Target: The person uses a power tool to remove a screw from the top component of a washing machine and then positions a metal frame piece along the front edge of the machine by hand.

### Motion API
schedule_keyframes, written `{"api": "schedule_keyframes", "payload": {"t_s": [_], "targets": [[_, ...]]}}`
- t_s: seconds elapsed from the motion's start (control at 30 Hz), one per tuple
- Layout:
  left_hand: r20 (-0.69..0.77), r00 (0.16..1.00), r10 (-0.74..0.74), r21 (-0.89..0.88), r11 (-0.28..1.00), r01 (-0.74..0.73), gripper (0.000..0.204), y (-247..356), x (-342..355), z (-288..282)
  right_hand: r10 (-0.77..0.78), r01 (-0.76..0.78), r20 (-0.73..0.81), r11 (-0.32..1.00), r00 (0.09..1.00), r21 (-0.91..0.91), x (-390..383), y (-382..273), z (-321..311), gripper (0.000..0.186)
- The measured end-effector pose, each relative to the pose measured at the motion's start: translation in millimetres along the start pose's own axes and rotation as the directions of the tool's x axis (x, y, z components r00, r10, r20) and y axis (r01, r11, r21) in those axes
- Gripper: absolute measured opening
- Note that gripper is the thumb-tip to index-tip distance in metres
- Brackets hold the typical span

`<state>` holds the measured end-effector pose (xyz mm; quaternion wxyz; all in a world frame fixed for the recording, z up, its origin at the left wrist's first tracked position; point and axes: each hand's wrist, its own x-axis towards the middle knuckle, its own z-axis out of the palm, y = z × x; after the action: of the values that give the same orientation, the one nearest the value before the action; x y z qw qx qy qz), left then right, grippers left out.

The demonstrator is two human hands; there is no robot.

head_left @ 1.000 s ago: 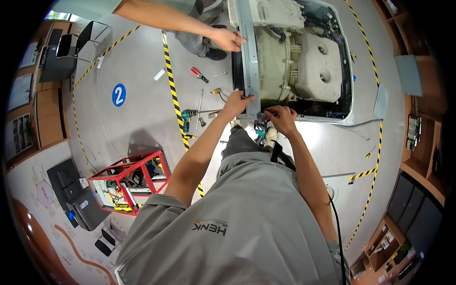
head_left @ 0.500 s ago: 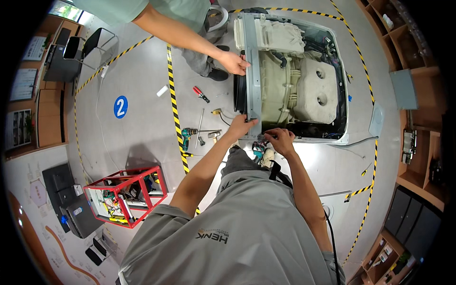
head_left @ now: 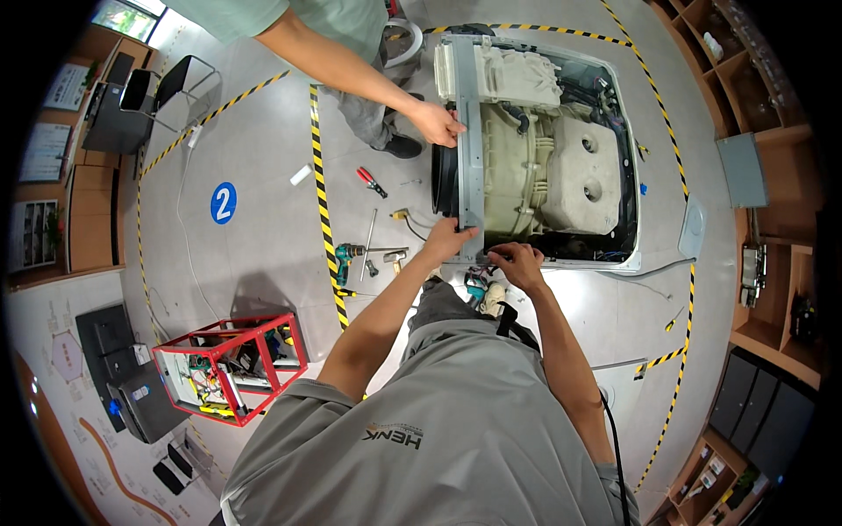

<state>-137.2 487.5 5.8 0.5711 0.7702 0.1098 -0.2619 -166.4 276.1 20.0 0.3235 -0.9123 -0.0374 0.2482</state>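
An open-topped washing machine stands in front of me, its pale tub (head_left: 507, 175) and concrete counterweight (head_left: 583, 184) exposed. A grey metal crossbar (head_left: 471, 167) runs along its left side. Near the bar's near end, my left hand (head_left: 447, 238) grips it with fingers over its edge. At the machine's near corner, my right hand (head_left: 519, 265) is closed in a pinch; whatever is between the fingertips is too small to make out. Farther up the bar, a co-worker's hand (head_left: 437, 123) rests against its outer edge.
Left of the machine lie red-handled pliers (head_left: 371, 181), a cordless drill (head_left: 345, 254), a hammer (head_left: 395, 258) and a long rod. Another power tool (head_left: 478, 282) is by my feet. A red-framed tool cart (head_left: 232, 364) stands lower left. Striped tape (head_left: 322, 193) marks the floor.
The view has shifted slightly. Both my hands stay at the bar's near end, with small finger movements only. The co-worker's hand remains by the bar.
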Motion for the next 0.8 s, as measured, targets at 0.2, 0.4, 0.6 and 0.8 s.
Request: {"api": "schedule_keyframes", "payload": {"t_s": [0.2, 0.4, 0.6, 0.8], "targets": [[0.017, 1.000, 0.015, 0.033, 0.999, -0.016, 0.034, -10.4, 3.8, 0.2, 0.036, -0.036, 0.003, 0.998, 0.999, 0.047, 4.4, 0.3, 0.0, 0.031], [0.050, 0.999, -0.008, 0.052, 0.999, 0.006, 0.032, -12.1, 4.4, -2.2, 0.095, -0.095, -0.005, 0.995, 0.995, 0.035, 8.6, -7.9, 4.4, 0.034], [0.067, 0.997, 0.034, 0.031, 0.999, -0.036, 0.033, -3.4, 2.5, 0.5, 0.151, -0.152, 0.011, 0.988, 0.988, 0.033, 12.0, -9.7, 6.0, 0.033], [0.071, 0.994, 0.086, 0.132, 0.987, -0.095, 0.037, -16.6, 10.9, 4.1, 0.119, -0.121, -0.057, 0.992, 0.991, -0.021, 9.7, -13.3, 9.8, 0.025]]}}
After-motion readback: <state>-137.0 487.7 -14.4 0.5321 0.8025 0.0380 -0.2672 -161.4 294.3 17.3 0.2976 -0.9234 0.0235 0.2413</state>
